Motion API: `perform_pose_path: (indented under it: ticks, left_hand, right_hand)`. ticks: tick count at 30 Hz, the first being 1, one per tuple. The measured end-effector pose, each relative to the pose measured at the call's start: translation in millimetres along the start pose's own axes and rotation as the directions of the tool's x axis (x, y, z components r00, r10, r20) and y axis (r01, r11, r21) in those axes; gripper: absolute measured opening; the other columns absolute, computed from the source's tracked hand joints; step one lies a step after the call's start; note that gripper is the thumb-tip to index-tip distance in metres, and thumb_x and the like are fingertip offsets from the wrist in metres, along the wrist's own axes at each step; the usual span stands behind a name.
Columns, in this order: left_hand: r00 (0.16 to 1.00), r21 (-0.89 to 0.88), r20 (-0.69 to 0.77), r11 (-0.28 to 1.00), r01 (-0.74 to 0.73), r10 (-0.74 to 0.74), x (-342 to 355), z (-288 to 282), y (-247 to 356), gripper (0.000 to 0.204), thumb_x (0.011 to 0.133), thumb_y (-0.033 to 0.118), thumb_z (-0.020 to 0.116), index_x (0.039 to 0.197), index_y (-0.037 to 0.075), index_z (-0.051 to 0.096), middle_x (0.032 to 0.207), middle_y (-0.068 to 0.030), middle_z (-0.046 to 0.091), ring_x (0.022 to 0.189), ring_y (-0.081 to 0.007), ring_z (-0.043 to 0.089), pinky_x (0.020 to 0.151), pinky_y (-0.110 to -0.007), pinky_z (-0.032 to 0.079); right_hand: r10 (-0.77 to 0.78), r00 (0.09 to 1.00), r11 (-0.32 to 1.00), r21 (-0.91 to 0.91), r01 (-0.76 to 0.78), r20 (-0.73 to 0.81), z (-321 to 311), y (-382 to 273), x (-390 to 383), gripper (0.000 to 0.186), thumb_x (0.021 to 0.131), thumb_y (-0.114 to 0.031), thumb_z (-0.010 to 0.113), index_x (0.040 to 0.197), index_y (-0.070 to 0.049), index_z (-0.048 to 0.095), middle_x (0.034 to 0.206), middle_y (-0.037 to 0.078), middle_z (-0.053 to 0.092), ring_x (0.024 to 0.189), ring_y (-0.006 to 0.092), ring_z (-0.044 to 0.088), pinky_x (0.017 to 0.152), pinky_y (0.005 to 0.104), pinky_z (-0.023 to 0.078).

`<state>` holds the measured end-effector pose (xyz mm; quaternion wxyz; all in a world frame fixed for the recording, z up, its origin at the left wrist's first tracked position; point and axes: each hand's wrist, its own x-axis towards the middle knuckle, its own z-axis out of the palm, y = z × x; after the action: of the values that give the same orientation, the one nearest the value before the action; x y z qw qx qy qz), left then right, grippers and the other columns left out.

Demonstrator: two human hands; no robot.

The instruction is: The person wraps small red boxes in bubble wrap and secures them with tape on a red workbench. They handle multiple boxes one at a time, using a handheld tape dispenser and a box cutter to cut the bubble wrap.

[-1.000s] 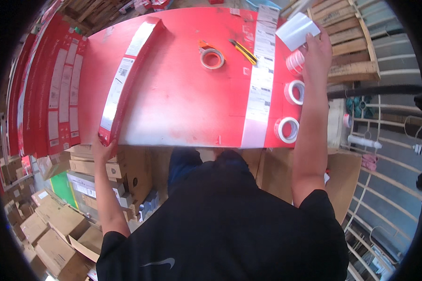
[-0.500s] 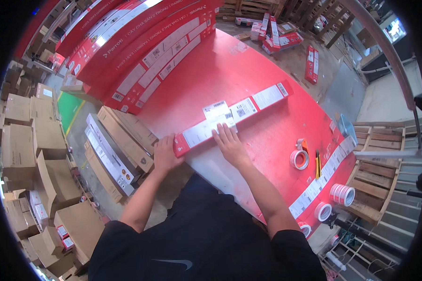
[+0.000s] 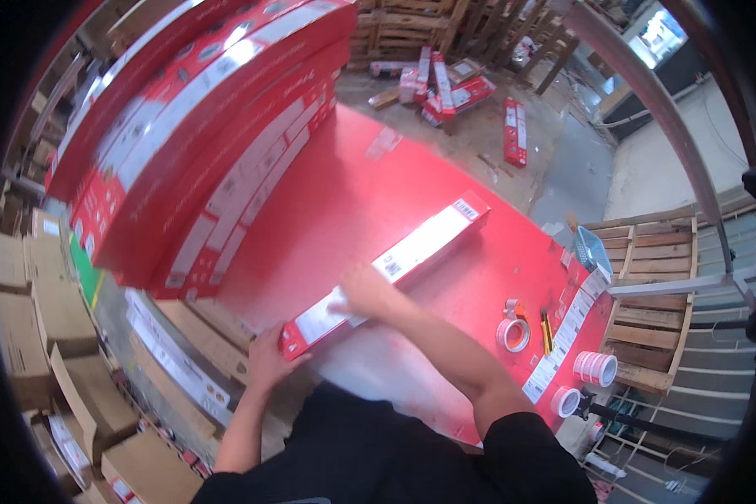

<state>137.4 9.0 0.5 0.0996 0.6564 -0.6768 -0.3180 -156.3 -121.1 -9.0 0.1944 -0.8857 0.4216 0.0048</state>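
Observation:
A long, slim red box (image 3: 435, 238) with white printed panels lies slantwise on the red tabletop (image 3: 412, 176). My left hand (image 3: 275, 359) grips its near left end, fingers bent around the corner. Over the lower half of the box is my right hand (image 3: 368, 294), smeared by motion, so its fingers do not show clearly. The white shipping label is mostly hidden under or beside this hand; whether the hand holds it or presses on it I cannot tell.
Big red cartons (image 3: 218, 160) stand at the table's left. On its right lie a tape dispenser (image 3: 513, 332), a yellow cutter (image 3: 547, 332), a strip of labels (image 3: 568, 336), tape rolls (image 3: 595, 369) and a blue basket (image 3: 592, 249). Brown cartons (image 3: 25, 328) fill the left; a wooden pallet (image 3: 657, 311) is at right.
My right hand has slid along the box toward its near left end, and the label is now mostly covered. My left hand stays at that end. The whole view has shifted.

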Motion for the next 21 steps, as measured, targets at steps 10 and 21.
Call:
perform_pose_path:
  ticks: [10,21]
  left_hand:
    - [0.848,-0.654,0.516,0.695,0.298,0.122,101,17,-2,0.067,0.086,0.028,0.093,0.139,-0.003,0.066,0.125,-0.0127,0.076,0.112,-0.019,0.073,0.101,-0.038,0.057]
    - [0.577,-0.84,-0.528,-0.282,-0.464,0.623,357,-75,442,0.061,0.11,0.051,0.053,0.151,0.007,0.056,0.134,-0.0126,0.071,0.117,-0.0254,0.07,0.1,-0.039,0.054]
  right_hand:
    - [0.073,0.643,0.994,0.112,0.02,-0.762,11,2,-32,0.06,0.094,-0.026,0.072,0.147,-0.002,0.06,0.145,0.02,0.061,0.139,0.0347,0.057,0.124,0.0572,0.039]
    - [0.434,0.827,0.9,0.209,-0.382,-0.358,163,-53,-251,0.061,0.094,-0.031,0.069,0.148,-0.005,0.06,0.154,0.022,0.056,0.144,0.0406,0.052,0.123,0.0588,0.038]
